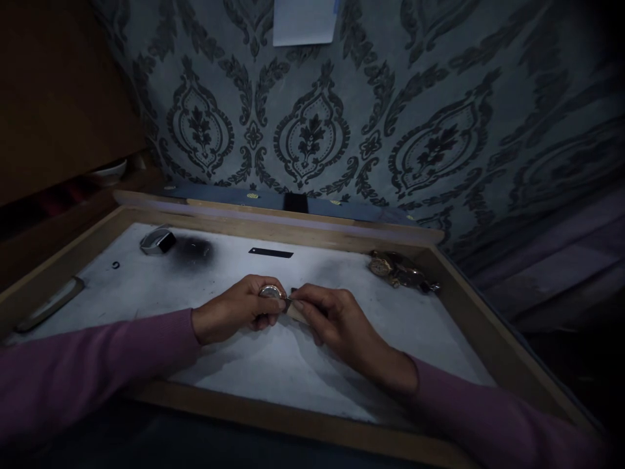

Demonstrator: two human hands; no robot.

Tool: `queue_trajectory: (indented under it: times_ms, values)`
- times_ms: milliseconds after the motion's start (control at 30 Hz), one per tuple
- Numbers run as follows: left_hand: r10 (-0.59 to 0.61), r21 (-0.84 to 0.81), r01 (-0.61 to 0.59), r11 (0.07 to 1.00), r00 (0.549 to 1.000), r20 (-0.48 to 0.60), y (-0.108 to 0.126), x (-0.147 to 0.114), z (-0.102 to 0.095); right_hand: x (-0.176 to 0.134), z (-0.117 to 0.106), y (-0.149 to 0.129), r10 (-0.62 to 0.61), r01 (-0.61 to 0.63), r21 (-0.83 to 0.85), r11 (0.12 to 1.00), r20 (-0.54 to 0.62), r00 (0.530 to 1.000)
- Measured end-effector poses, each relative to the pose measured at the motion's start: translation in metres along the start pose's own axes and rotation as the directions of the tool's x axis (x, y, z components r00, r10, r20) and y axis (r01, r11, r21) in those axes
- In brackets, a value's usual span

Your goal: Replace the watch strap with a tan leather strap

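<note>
My left hand is closed around a round watch case with a shiny rim, held above the white floor of a shallow wooden tray. Close on its right, my right hand pinches a small, thin tool, its end against or very near the rim of the watch. A pale length below the fingers may be its handle; most of it is hidden. I cannot tell which side of the watch faces up.
The tray's wooden rim surrounds the work. A dark flat blade lies behind my hands. At left are a watch with a metal band, a small black ring and a curved strip. Several watches lie heaped at right.
</note>
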State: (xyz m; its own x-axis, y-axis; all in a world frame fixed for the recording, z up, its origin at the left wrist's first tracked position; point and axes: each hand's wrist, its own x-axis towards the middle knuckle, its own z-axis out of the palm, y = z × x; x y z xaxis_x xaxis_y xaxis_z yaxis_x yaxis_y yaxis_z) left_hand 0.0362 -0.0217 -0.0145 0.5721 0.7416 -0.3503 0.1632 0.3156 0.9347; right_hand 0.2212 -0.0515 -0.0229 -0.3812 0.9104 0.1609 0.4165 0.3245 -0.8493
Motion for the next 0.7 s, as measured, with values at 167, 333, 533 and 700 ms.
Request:
queue_trajectory:
  times_ms: [167,333,533,700]
  values:
    - [0.004,-0.015,-0.004,1.0,1.0,0.006,-0.001,0.0014,-0.0009,0.0,0.0012,0.0003,-0.004,0.003,-0.021,1.0,-0.011,1.0]
    - [0.011,-0.02,-0.011,1.0,1.0,0.004,-0.0004,0.0018,-0.0011,-0.0012,0.0017,0.001,0.009,-0.01,-0.037,0.999,-0.014,1.0]
    - [0.018,-0.016,-0.018,1.0,1.0,0.004,-0.0008,0.0015,-0.0009,-0.001,0.0031,0.0034,0.04,-0.04,0.003,0.999,-0.025,0.999]
    - [0.014,-0.021,-0.014,1.0,1.0,0.009,-0.0012,0.0024,-0.0009,-0.0005,0.0037,0.0043,0.047,-0.047,0.024,0.999,-0.024,0.999]
